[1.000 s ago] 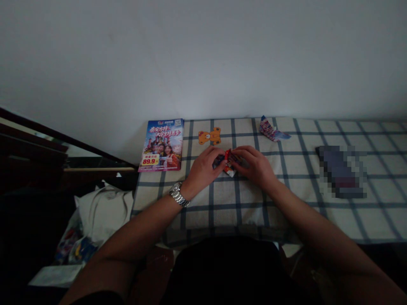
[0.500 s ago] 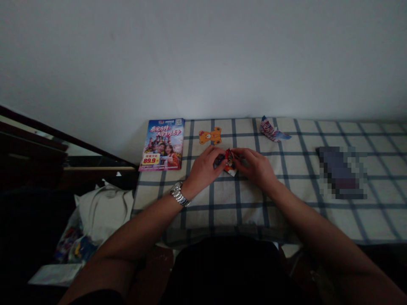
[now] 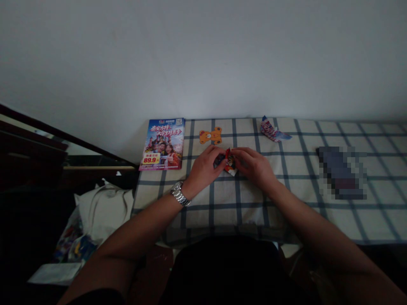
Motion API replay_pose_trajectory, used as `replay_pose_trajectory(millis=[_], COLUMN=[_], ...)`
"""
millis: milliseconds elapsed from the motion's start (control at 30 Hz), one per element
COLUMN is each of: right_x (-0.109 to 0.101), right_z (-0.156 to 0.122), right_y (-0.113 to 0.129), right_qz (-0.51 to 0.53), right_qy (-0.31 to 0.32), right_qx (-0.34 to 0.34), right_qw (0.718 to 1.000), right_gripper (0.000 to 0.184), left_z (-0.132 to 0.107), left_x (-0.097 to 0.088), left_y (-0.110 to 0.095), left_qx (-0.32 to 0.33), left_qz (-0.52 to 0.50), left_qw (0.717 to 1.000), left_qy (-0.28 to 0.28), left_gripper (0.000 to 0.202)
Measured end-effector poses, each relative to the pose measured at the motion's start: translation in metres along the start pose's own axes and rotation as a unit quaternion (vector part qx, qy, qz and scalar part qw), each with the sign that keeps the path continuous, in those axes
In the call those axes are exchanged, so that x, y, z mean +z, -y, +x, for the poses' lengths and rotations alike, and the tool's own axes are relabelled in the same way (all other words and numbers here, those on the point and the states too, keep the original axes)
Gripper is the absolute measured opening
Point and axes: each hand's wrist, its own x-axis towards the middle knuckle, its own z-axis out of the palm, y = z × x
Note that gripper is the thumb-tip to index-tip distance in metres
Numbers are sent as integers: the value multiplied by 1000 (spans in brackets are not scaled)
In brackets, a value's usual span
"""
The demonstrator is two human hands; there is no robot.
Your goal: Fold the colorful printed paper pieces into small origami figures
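Between my hands, just above the checked tablecloth, is a small piece of folded printed paper (image 3: 231,166) with red, dark and white areas. My left hand (image 3: 206,164) pinches its left side with thumb and forefinger. On the right side, the bent fingers of my right hand (image 3: 255,166) close on the same paper. Both hands cover much of it, so its full shape is hidden. Behind my left hand lies a flat orange bear figure (image 3: 210,136). A folded paper shape (image 3: 272,130) in blue, red and white rests farther back to the right.
A stack of printed flyers (image 3: 163,144) lies at the table's left end. A blurred-out dark flat object (image 3: 341,172) is on the right. The checked tablecloth (image 3: 251,207) runs along the wall (image 3: 203,55). Down on the left stands a white bag (image 3: 106,207).
My right hand's fingers have shifted slightly over the folded paper. My left hand keeps its pinch in nearly the same place, and the other things lie as before.
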Motion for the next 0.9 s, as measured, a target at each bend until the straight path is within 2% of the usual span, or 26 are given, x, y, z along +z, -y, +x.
replay_pose_trajectory(millis=[400, 733, 900], right_x=[3, 4, 3], right_z=[0, -2, -1], right_y=[-1, -3, -3], right_qz=[-47, -49, -18], right_qy=[22, 10, 14], right_qx=[-15, -26, -30], right_qw=[999, 998, 999], right_gripper=[31, 26, 26], left_z=[0, 1, 0], left_x=[1, -1, -2], left_y=[-1, -1, -2], left_qx=[5, -1, 1], left_qz=[-3, 0, 6], left_qw=[1000, 1000, 1000], left_qy=[4, 7, 8], left_gripper=[14, 11, 12])
